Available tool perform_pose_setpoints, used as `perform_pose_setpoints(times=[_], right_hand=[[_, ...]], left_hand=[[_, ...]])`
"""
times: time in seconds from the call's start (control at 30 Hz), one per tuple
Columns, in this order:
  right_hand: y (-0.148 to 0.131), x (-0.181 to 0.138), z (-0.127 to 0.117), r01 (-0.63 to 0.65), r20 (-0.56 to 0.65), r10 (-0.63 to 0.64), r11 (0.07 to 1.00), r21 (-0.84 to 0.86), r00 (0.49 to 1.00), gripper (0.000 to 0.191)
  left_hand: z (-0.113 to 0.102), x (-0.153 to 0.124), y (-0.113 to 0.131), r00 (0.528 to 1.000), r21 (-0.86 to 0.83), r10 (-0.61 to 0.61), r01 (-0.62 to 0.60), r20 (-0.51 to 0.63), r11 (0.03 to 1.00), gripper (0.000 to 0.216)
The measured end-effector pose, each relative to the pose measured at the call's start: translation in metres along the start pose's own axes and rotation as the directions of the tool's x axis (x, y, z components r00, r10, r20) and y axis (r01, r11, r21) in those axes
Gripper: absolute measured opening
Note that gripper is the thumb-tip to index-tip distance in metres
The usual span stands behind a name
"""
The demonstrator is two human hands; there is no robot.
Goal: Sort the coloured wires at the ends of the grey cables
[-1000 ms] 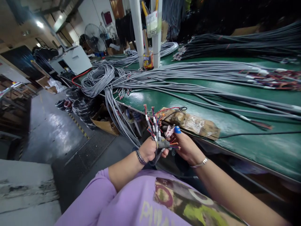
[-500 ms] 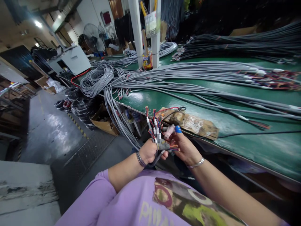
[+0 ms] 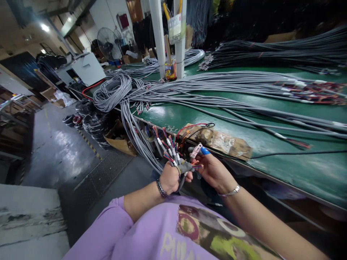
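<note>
A bundle of grey cable ends [image 3: 173, 151] fans upward from my left hand [image 3: 169, 177], whose fingers are wrapped round it. White sleeves circle the cables below the bared, multicoloured wires. A grey covering [image 3: 185, 167] is on my left thumb, and one cable's copper-tipped wires [image 3: 197, 165] point right beside it. Just right of the bundle, my right hand [image 3: 217, 173] pinches a small, flat, pale pink tool [image 3: 196, 150] with a hole near its end. Its thumb wears a blue fingertip cover [image 3: 205, 151]. The exact kind of tool is unclear.
Long grey cables [image 3: 217, 85] lie across the green table [image 3: 320, 166], with a coil [image 3: 114, 93] at its left. A taped cardboard piece [image 3: 227, 143] rests at the near edge. Dark cables [image 3: 284, 52] lie farther back, behind a white post [image 3: 179, 54].
My left hand has tilted the cable bundle to the left, away from my right hand. The pink tool has turned and shows more clearly between my right fingers.
</note>
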State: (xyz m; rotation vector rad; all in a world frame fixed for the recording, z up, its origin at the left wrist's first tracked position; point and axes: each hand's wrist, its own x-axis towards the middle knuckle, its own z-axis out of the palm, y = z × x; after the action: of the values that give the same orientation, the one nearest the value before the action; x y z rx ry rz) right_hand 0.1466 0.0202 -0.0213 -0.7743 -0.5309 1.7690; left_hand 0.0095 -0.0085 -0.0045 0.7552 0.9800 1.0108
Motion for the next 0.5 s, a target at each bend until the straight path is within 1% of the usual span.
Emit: perform_pose_setpoints(times=[0.13,0.3,0.4,0.5], right_hand=[[-0.0024,0.0004,0.0010,-0.054,-0.020,0.053,0.998,-0.019,0.998,0.036],[0.0013,0.0035,-0.0037,0.006,-0.045,-0.007,1.000,-0.026,0.999,0.035],[0.0043,0.0055,-0.0055,0.035,-0.022,-0.036,0.999,-0.041,0.999,0.035],[0.0051,0.0049,-0.0038,0.040,0.029,-0.039,0.997,-0.065,0.999,0.036]], left_hand=[[0.0043,0.0032,-0.0007,0.999,-0.024,0.008,-0.008,-0.033,1.000,0.042],[0.0067,0.0055,0.0005,0.998,-0.020,-0.017,0.016,-0.057,1.000,0.043],[0.0060,0.0067,-0.0010,0.998,0.006,-0.043,0.043,-0.052,0.999,0.043],[0.0053,0.0076,-0.0031,0.998,0.038,-0.058,0.059,-0.039,0.998,0.044]])
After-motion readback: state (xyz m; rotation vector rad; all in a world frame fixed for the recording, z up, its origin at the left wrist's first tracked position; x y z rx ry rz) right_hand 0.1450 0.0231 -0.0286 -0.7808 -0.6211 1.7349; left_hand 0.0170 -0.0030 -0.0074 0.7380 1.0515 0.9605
